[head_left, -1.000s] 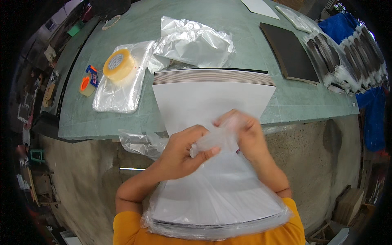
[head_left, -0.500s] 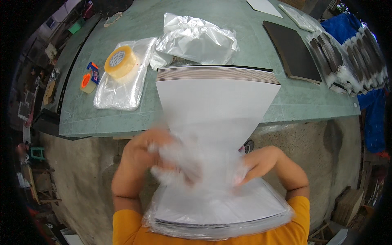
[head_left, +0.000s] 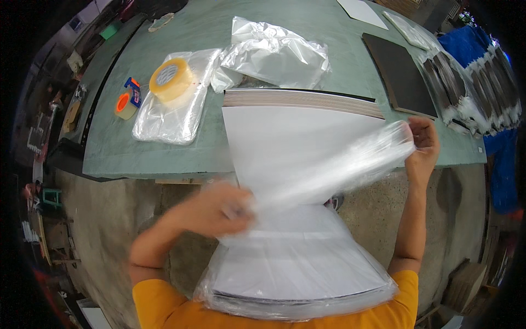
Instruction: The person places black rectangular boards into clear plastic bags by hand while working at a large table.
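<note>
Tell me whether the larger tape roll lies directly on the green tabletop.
No, the larger tape roll rests on a flat bundle of clear plastic, which separates it from the green tabletop.

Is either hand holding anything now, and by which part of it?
The right hand grips the clear plastic by its upper right end. The left hand is at its lower left end, too blurred to confirm a hold.

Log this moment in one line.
Right hand: gripping clear film; Left hand: blurred, near film's other end; Stack: white-faced, near end plastic-covered
</note>
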Motion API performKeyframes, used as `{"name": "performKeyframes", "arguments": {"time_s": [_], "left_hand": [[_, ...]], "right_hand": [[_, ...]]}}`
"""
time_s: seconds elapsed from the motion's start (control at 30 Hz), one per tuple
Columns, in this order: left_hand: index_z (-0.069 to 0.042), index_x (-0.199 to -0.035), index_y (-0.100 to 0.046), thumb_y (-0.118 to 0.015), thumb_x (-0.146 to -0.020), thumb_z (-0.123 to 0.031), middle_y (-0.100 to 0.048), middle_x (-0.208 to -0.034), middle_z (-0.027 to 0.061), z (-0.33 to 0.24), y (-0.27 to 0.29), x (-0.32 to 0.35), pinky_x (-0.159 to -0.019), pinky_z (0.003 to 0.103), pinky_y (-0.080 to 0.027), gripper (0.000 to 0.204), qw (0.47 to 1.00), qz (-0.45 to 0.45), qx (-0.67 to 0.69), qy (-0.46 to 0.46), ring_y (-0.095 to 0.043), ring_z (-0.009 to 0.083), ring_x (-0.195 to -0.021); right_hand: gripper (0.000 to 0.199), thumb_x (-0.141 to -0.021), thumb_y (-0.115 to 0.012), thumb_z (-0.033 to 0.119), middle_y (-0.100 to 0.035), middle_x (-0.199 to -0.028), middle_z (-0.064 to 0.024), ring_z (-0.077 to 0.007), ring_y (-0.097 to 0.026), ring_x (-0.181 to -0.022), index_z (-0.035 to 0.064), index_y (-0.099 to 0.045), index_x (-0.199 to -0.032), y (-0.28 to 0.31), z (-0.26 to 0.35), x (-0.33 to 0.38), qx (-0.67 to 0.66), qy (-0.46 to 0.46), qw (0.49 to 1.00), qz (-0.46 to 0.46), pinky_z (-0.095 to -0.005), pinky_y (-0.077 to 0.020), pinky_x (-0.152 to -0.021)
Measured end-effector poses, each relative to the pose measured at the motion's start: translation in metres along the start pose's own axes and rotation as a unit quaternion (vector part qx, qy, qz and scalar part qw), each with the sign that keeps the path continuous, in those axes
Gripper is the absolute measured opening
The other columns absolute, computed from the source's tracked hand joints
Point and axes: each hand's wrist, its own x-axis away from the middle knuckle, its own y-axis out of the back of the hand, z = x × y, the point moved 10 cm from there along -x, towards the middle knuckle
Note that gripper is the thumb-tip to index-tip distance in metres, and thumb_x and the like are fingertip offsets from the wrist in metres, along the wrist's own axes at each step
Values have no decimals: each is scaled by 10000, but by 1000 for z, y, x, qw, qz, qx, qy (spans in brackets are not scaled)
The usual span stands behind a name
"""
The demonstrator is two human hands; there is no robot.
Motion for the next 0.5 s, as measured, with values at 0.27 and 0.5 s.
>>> {"name": "performKeyframes", "arguments": {"time_s": [0.27,0.5], "left_hand": [[-99,-1110,-478,-506,-638,78,-493,-1051,93,0,111,8,-673,304,-467,505,826,-443,-349,19,-531,218,-792],[-166,-1177,-475,-541,-557,112,-530,-1000,95,-27,78,21,-591,257,-459,682,850,-366,-371,-73,-538,167,-748]], "right_hand": [[660,-545,-430,-146,-432,-1160,-140,-308,-388,-1100,126,-493,-1143,-56,41,23,220,203,952,59,-359,-342,-901],[507,-553,-554,-122,-569,-930,-132,-193,-556,-847,91,-617,-1009,-22,31,41,155,168,968,100,-259,-445,-709]]}}
